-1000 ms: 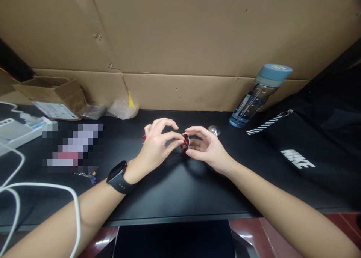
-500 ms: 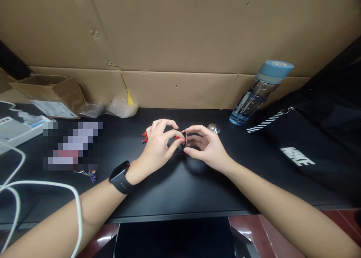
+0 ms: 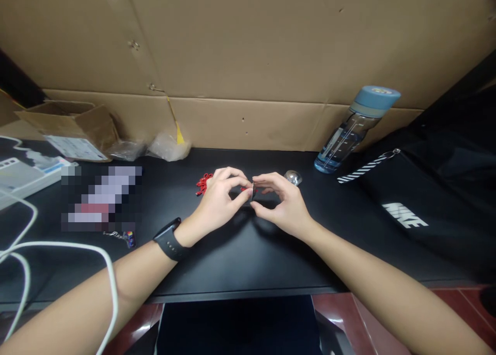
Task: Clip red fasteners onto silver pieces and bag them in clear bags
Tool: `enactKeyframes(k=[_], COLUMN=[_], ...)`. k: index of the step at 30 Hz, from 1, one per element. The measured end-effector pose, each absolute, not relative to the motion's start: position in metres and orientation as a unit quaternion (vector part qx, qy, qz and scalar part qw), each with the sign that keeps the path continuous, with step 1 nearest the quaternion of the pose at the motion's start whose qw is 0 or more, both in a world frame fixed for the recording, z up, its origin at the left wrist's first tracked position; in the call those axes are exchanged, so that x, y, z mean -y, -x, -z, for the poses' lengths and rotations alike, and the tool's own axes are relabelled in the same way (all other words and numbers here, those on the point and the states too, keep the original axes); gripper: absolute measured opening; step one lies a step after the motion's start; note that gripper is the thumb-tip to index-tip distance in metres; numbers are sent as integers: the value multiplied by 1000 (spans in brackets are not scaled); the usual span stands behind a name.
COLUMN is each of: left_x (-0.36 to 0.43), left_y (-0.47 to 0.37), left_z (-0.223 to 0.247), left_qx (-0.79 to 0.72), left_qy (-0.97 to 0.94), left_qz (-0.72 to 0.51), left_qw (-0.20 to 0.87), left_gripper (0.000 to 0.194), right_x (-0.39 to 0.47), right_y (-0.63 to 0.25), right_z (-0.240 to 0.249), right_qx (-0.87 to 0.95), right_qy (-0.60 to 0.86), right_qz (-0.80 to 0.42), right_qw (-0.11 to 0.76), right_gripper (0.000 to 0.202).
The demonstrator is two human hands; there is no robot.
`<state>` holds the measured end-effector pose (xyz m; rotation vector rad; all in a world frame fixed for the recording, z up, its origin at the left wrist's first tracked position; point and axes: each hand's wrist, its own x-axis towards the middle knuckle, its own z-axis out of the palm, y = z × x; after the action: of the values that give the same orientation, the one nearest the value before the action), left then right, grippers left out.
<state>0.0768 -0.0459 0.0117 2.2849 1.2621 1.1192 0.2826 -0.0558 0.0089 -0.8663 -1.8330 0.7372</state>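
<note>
Between my two hands, a thin dark disc [image 3: 253,191] stands on edge above the black table. My right hand [image 3: 284,202] grips its rim between thumb and fingers. My left hand [image 3: 222,197] pinches a small red piece [image 3: 244,189] against the disc's left face; the fingers partly cover that piece. Several red pieces [image 3: 203,183] lie in a small pile behind my left hand. Just behind my right hand is a shiny, clear dome-like object [image 3: 293,177].
A blue-lidded bottle [image 3: 341,133] and a black NIKE bag [image 3: 437,189] stand at the right. On the left are a cardboard box [image 3: 73,125], plastic wrapping [image 3: 168,147], a blurred-out item [image 3: 108,192], a keychain [image 3: 129,237] and a white cable [image 3: 58,245] crossing my left forearm.
The disc has turned so that it shows nearly edge-on. My left hand has shifted slightly, uncovering more of the red pile. The whole view has moved a little.
</note>
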Motion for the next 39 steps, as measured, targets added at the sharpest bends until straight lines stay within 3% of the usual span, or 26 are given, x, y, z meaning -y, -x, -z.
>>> enactKeyframes(k=[6,14,20,39], left_x=[45,43,42,46], left_y=[-68,-68,-67,-72], left_z=[-20,-16,-17,-15], left_qx=[-407,-374,-389,-388], left_qy=[-838,-858,-842,-845], left_qz=[-354,-348,-369,-365], left_qw=[87,59,66,48], left_gripper=[59,40,44,38], right_x=[51,50,40,44], right_y=[-291,-289,-292,-287], right_z=[-11,-10,-6,-6], right_qx=[666,645,679,659], right_qy=[377,359,399,406], right_qz=[-438,-500,-456,-457], right_qw=[472,453,415,439], right_gripper=[53,51,26,21])
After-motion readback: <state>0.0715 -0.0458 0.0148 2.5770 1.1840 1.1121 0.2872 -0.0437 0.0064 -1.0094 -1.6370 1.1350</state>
